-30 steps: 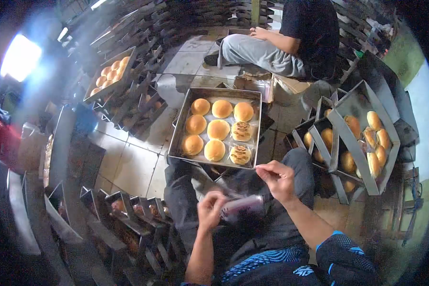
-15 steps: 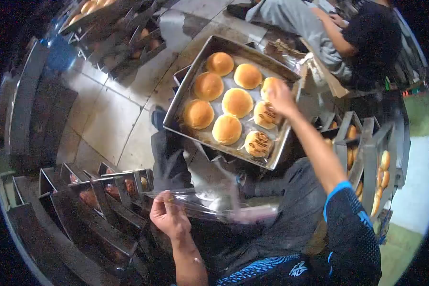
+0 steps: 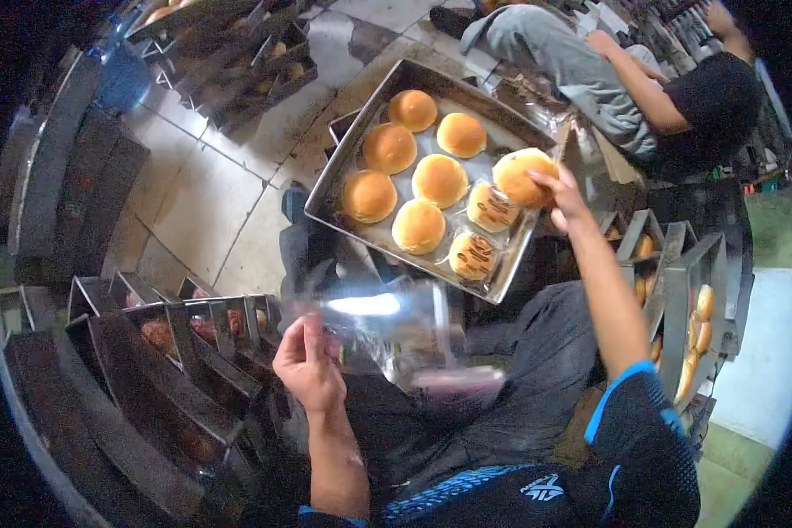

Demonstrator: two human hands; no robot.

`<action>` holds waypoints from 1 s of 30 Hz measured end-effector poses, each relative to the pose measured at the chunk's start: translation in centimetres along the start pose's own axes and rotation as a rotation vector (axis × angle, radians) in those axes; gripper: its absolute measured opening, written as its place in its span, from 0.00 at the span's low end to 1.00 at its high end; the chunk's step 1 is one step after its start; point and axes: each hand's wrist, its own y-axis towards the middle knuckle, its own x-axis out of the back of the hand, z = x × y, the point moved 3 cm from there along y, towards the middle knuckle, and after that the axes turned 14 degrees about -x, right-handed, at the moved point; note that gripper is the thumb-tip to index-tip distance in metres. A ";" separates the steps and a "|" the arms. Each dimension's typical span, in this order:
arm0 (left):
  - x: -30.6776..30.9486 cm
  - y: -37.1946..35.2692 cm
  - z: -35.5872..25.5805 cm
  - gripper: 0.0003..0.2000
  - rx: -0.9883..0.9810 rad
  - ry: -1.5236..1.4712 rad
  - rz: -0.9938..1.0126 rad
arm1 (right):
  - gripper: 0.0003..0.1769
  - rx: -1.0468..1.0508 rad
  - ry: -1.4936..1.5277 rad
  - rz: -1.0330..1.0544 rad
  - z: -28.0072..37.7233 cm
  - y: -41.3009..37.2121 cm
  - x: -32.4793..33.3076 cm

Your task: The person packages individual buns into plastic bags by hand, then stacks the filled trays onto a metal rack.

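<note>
My right hand (image 3: 565, 195) grips a round golden bun (image 3: 525, 177) above the right side of a metal tray (image 3: 332, 176). My left hand (image 3: 309, 363) pinches the edge of a clear plastic bag (image 3: 396, 317) over my lap. Paper lines the tray, and several plain buns (image 3: 440, 180) rest on it. Two buns in clear wrapping with brown print, one (image 3: 475, 257) at the near corner and one (image 3: 491, 208) just behind it, lie along the right side. A blurred pinkish stack (image 3: 457, 382) is on my lap below the bag.
Metal racks or trays with bread stand at the left (image 3: 171, 339) and right (image 3: 691, 299). More bread trays (image 3: 237, 66) are at the upper left. A person in grey trousers (image 3: 537, 57) sits at the upper right, near cardboard (image 3: 616, 157). Tiled floor (image 3: 228, 202) shows between.
My right hand has lifted a bun from the tray's right side. The clear bag in my left hand has risen and spread wider. The other person's arm is now raised.
</note>
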 end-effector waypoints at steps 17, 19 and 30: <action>-7.0 -12.4 -13.2 0.49 0.052 -0.692 0.545 | 0.29 1.090 -0.499 0.192 0.8 -38.3 -15.3; -7.1 -15.1 -14.5 0.52 -0.117 -0.664 0.429 | 0.28 1.194 -0.509 0.177 1.6 -38.9 -14.4; -6.3 -17.7 -21.6 0.48 -0.222 -0.837 0.644 | 0.24 1.422 -0.569 0.196 3.5 -42.9 -13.7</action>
